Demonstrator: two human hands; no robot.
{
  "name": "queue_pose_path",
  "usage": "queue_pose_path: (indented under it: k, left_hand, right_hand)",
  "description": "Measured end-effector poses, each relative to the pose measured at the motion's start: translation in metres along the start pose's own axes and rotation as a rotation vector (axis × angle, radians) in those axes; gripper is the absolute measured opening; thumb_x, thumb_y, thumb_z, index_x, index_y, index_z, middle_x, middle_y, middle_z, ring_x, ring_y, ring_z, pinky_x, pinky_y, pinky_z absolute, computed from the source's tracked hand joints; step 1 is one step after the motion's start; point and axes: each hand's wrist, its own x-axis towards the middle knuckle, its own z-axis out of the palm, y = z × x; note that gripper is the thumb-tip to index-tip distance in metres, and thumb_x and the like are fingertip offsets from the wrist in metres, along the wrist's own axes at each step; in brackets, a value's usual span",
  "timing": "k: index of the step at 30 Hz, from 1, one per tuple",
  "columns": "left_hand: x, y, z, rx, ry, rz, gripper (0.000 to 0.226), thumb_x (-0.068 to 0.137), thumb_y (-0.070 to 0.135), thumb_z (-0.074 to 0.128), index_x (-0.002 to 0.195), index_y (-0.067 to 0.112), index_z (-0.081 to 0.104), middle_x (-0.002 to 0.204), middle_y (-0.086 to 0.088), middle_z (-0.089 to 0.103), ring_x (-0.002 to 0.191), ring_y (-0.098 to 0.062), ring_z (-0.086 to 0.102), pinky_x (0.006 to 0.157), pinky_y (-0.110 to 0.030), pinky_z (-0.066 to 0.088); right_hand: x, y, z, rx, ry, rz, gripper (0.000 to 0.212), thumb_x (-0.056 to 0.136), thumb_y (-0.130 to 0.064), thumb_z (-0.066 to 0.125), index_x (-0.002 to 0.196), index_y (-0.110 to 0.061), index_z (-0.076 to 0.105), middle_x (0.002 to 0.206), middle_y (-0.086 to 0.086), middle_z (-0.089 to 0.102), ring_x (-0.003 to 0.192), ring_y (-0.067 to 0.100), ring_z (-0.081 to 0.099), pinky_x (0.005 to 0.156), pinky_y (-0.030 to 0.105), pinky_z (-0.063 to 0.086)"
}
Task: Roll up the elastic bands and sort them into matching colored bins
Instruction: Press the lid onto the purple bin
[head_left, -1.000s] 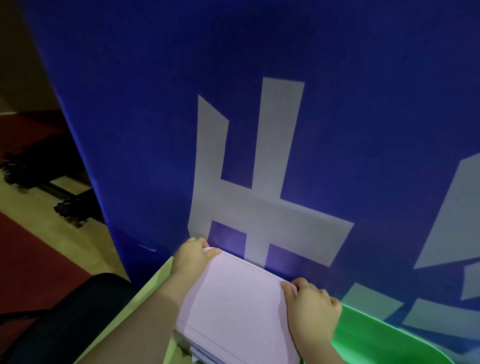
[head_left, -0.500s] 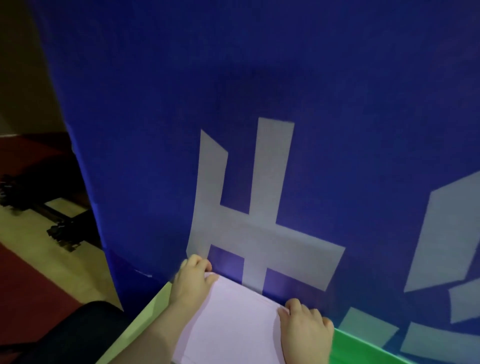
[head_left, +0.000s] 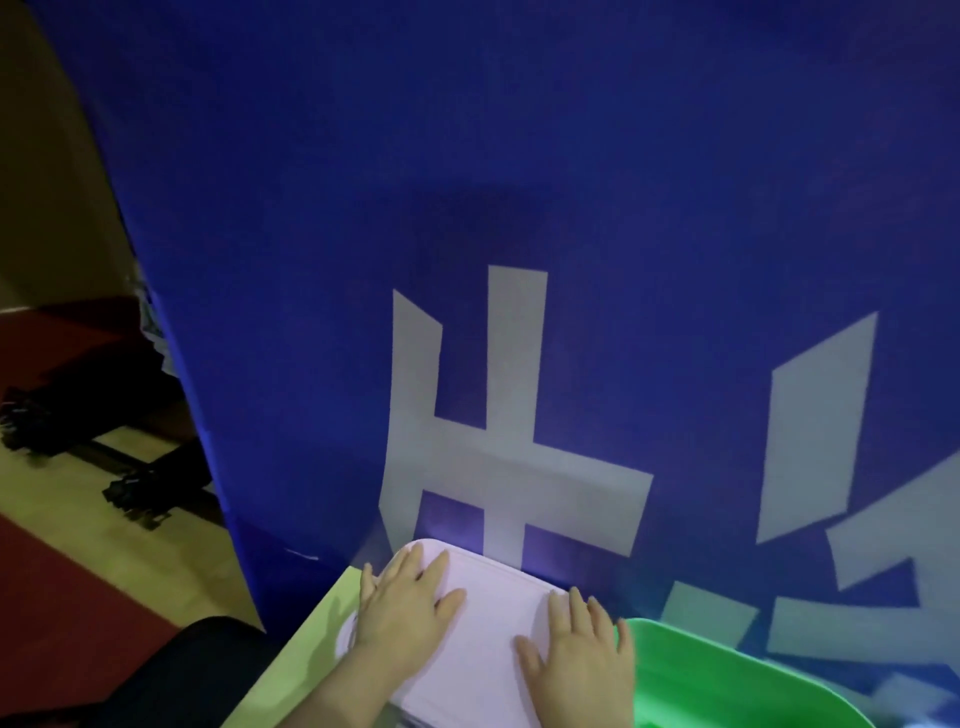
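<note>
Blue banner (head_left: 571, 208) close behind pink bin (head_left: 488, 623)

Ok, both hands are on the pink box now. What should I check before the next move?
1. Left hand flat on pink box: ok.
2. Right hand flat on it too: ok.
3. Pink box resting on table, beside green bin: ok.
4. Pink box open to take bands: cannot tell; only a flat top shows.
5. Elastic bands within reach: cannot tell; none in view.
</note>
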Motion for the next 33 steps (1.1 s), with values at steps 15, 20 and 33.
queue_pose_path:
  k: [15, 20, 33]
  left_hand:
    - [-0.016, 0.005, 0.008, 0.013, -0.069, -0.059, 0.069, 0.087, 0.069, 0.012, 0.147, 0.037, 0.005, 0.157, 0.004, -0.003, 0.143, -0.016, -0.004, 0.113, -0.051, -0.001]
    - [-0.015, 0.005, 0.009, 0.021, -0.036, -0.07, 0.116, 0.042, 0.081, -0.025, 0.146, 0.04, 0.006, 0.157, 0.006, 0.0, 0.143, -0.015, -0.002, 0.113, -0.049, 0.002]
    - [-0.017, 0.005, 0.009, 0.013, -0.042, -0.058, 0.061, 0.092, 0.061, 0.018, 0.147, 0.036, 0.007, 0.157, 0.004, 0.001, 0.143, -0.017, -0.001, 0.113, -0.05, -0.001]
  right_hand:
    - [-0.025, -0.007, 0.008, 0.002, -0.072, 0.009, 0.088, 0.084, -0.071, 0.005, 0.097, -0.019, 0.075, 0.104, 0.02, 0.068, 0.108, 0.039, 0.039, 0.092, 0.046, 0.025]
    - [-0.021, -0.005, 0.012, 0.0, -0.033, 0.025, 0.091, 0.082, -0.073, 0.004, 0.096, -0.018, 0.075, 0.104, 0.021, 0.068, 0.108, 0.039, 0.039, 0.09, 0.046, 0.027]
    - [-0.031, -0.011, -0.018, -0.102, -0.247, -0.029, 0.123, 0.041, -0.075, -0.034, 0.149, -0.027, 0.002, 0.157, 0.013, -0.004, 0.142, 0.036, -0.011, 0.106, 0.045, -0.017]
